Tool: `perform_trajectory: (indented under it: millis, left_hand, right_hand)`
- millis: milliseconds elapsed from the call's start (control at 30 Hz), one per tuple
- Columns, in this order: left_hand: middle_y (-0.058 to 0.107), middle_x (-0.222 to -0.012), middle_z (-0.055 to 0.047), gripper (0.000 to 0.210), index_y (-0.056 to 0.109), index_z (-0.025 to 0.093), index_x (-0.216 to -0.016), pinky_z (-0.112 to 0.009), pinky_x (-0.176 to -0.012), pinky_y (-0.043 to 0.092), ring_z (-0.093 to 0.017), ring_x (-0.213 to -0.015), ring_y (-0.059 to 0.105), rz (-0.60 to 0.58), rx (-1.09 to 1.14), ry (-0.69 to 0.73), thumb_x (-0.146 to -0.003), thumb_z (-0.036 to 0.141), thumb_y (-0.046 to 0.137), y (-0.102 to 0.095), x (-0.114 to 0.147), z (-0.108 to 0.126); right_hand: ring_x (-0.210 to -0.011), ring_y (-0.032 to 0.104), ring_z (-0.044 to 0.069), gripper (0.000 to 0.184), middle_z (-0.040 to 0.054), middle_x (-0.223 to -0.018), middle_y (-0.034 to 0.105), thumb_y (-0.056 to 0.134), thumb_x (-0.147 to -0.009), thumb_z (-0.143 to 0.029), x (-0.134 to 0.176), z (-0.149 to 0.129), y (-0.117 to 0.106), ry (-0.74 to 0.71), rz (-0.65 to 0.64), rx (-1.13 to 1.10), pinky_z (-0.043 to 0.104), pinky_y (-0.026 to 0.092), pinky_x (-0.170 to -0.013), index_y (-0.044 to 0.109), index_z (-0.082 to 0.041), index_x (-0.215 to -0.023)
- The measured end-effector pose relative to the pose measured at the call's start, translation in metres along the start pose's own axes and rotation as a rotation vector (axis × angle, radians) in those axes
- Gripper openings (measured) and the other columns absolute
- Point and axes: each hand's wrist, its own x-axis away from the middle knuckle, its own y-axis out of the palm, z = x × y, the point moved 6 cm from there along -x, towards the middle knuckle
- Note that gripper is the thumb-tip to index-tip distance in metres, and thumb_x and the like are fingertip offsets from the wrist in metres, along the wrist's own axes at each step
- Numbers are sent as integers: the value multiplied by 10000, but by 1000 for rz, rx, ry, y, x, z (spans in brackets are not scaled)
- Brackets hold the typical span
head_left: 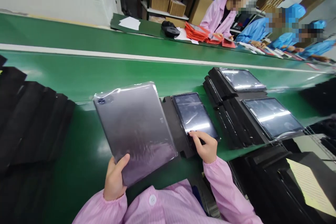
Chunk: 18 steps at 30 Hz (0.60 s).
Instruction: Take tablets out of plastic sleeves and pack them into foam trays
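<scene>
Matte black rectangular stacks point(34, 122) stand left. The left hand point(114, 178) holds in its fingers a grey, film-wrapped tablet point(136, 129) above the green bench point(86, 140). Right of it lies a glossy black-framed tablet point(193, 112); the right hand point(207, 146), fingers narrowed, is over it, grip unclear.

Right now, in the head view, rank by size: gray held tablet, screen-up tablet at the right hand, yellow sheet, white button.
1. Gray held tablet
2. Screen-up tablet at the right hand, and yellow sheet: too alike to rank
3. White button
</scene>
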Motion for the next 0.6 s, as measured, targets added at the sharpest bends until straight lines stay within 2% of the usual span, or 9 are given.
perform_trajectory:
  millis: [100,200,333,500,600]
  left_hand:
    - [640,-651,-6,347,640,170,-779,-340,-609,518,-243,-660,641,-61,-49,-49,-438,214,690,1,-2,-1]
    - [607,-591,5,310,612,171,-699,-288,-505,449,-199,-548,579,-188,-54,-76,-390,153,596,10,-1,1]
    - [573,-538,14,286,589,166,-639,-245,-455,377,-146,-486,496,-275,-39,-54,-361,118,539,20,1,5]
    - [531,-506,26,267,576,167,-612,-224,-427,319,-119,-458,436,-339,-26,9,-364,115,495,24,1,6]
    - [488,-478,41,225,555,173,-574,-216,-412,289,-106,-434,401,-365,-15,32,-367,116,485,25,0,6]
  right_hand:
    - [-801,740,222,202,88,-866,769,589,-877,-263,-11,-18,18,141,25,-80,387,598,-786,720,-176,-1004]
    - [-828,732,198,288,91,-961,756,618,-855,-290,-22,-41,48,291,-69,-361,344,607,-766,682,-174,-1110]
    - [-762,704,171,229,77,-908,737,675,-809,-312,-38,-66,67,343,-59,-524,300,594,-686,713,-177,-991]
    - [-668,684,172,215,45,-729,720,731,-745,-321,-48,-67,69,429,4,-583,290,572,-608,705,-167,-893]
    - [-621,663,161,158,34,-691,706,734,-748,-308,-49,-68,64,386,40,-514,280,550,-581,703,-172,-820]
